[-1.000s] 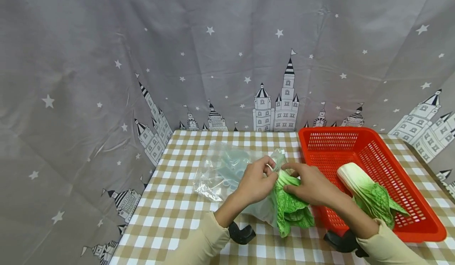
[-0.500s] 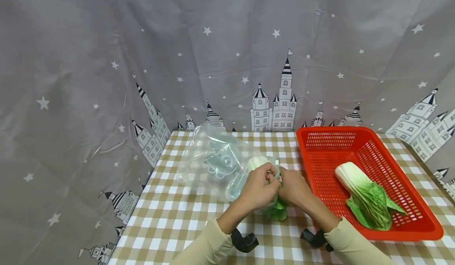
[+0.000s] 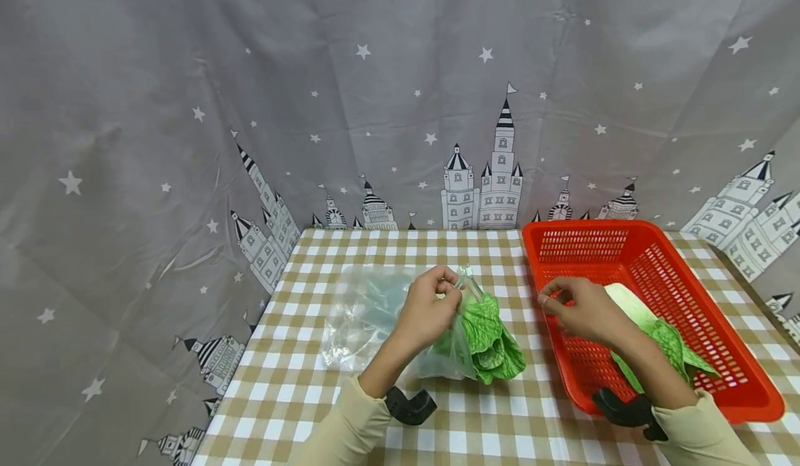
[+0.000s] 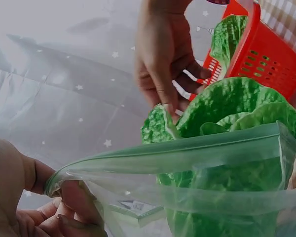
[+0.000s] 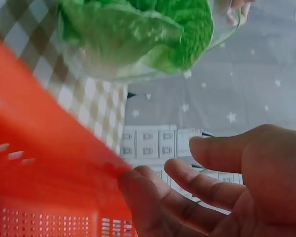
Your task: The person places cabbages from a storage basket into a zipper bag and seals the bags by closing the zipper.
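My left hand [image 3: 431, 306] pinches the mouth edge of a clear zip bag [image 4: 197, 158] with a green zip strip. A Chinese cabbage [image 3: 494, 341] lies inside that bag, its leafy end sticking out of the mouth toward the right. In the right wrist view my right hand [image 5: 202, 192] holds nothing, its fingers loosely bent and apart. It hovers over the left part of a red basket [image 3: 587, 227], away from the bagged cabbage in the head view. A second Chinese cabbage [image 3: 671, 341] lies in the basket, partly covered by my right forearm.
Under the bag, more pale green plastic [image 3: 381, 306] lies flat to the left. A brown and white checked cloth [image 3: 281, 389] covers the table. Behind it hangs a grey curtain [image 3: 387, 139] with stars and castles.
My right hand was at the bag and cabbage; it has moved right, over the basket. The cabbage's stem end has gone into the bag. My left hand has shifted slightly left, still gripping the bag.
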{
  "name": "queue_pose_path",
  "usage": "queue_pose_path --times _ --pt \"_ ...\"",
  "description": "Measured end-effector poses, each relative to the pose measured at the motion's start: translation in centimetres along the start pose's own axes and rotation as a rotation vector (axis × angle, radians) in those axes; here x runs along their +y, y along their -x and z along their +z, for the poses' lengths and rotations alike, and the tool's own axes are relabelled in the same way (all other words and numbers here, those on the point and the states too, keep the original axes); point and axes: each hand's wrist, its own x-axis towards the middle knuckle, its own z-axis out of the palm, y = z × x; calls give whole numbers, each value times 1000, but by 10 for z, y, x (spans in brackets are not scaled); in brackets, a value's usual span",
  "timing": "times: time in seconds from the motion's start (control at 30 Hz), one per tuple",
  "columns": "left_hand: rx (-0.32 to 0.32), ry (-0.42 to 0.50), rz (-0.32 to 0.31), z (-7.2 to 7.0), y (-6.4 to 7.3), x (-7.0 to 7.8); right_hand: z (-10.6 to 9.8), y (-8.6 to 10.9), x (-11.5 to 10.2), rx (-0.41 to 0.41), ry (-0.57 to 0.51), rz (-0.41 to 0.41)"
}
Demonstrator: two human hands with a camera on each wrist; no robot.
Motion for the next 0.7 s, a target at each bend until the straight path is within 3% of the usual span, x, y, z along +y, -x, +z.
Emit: queue_pose_path --times 0.1,0.27,0.43,0.6,0.7 --pt "-12 35 -5 1 0 8 0 3 2 -56 -49 -14" --pt "-42 112 2 1 0 22 17 4 -13 -198 -131 -118" --pt "-34 160 59 -7 -1 27 32 1 -12 -261 -250 -106" --pt "-23 198 55 -17 1 28 43 -2 -8 -315 -242 -157" --pt "-34 211 39 -22 2 27 49 -5 -11 -290 -196 -217"
